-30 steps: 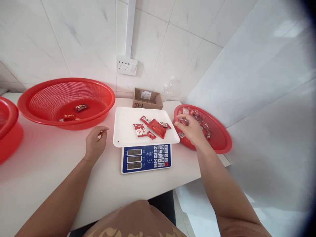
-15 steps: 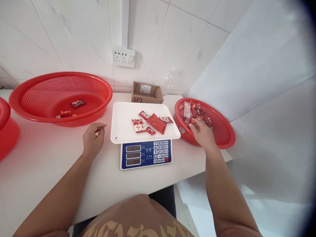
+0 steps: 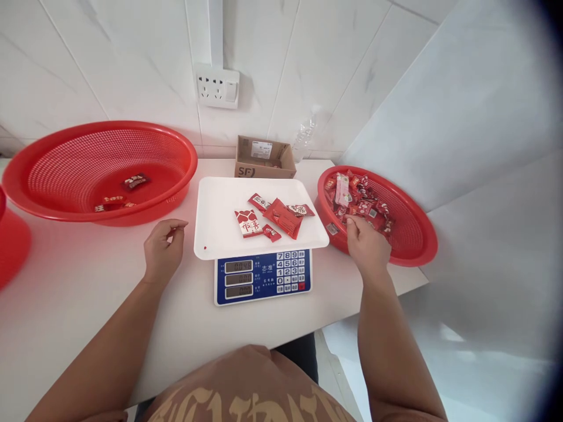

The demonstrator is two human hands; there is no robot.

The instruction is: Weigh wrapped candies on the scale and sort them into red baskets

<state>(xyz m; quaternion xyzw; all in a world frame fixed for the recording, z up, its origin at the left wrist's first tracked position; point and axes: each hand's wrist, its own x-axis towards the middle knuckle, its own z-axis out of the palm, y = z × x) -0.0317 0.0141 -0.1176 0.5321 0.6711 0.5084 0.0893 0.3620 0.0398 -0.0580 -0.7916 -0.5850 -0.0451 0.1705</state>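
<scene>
My left hand (image 3: 163, 252) is loosely curled above the table, left of the scale, with thumb and forefinger tips together and nothing showing between them. At the near rim of the right red basket (image 3: 422, 234) is my right hand (image 3: 368, 246), its fingers closed. Whatever it may pinch is hidden. Small red snack packets (image 3: 352, 190) fill part of that basket. Between my hands stands a digital scale (image 3: 264, 275) with a white tray (image 3: 220, 205). Several red packets (image 3: 284, 218) and a red-and-white packet (image 3: 248, 224) lie on the tray.
A large red basket (image 3: 101, 132) holding a few packets stands at the left, with part of another red basket (image 3: 13, 246) beside it. Behind the scale are a cardboard box (image 3: 266, 170) and a clear plastic bottle (image 3: 304, 138). A wall panel (image 3: 484, 146) rises at the right.
My right hand has drawn back slightly toward the basket's near rim, and its fingers have closed. The view has shifted a little; my left hand keeps its curled pose.
</scene>
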